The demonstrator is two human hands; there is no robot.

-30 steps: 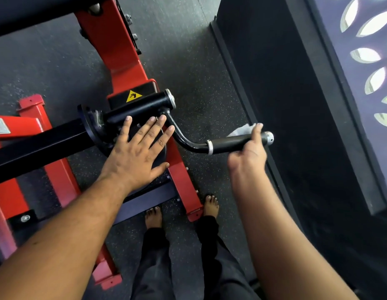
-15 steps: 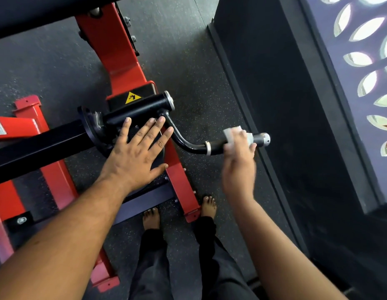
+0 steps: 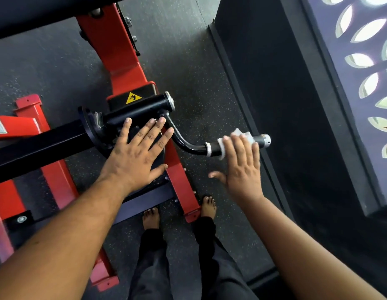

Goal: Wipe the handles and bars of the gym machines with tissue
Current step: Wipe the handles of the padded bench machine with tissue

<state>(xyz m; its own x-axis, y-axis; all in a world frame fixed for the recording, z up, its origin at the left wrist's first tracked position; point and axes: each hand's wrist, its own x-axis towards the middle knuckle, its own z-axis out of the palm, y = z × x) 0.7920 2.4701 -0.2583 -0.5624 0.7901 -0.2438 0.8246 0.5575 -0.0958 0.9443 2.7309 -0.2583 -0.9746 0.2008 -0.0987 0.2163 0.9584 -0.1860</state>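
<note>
Fingers (image 3: 242, 146) of the right hand (image 3: 242, 169) lie straight, pressing the tissue (image 3: 240, 135) onto the handle (image 3: 214, 146) to wipe it, while the flat left hand (image 3: 136, 154) steadies the machine (image 3: 114, 50).

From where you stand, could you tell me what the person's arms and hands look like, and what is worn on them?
Both forearms are bare: no sleeves reach into view. The left hand and the right hand wear no gloves, and no rings, watch or bands show. Fingernails are short and unpainted. Lower down, dark trousers and bare feet are visible.
</note>
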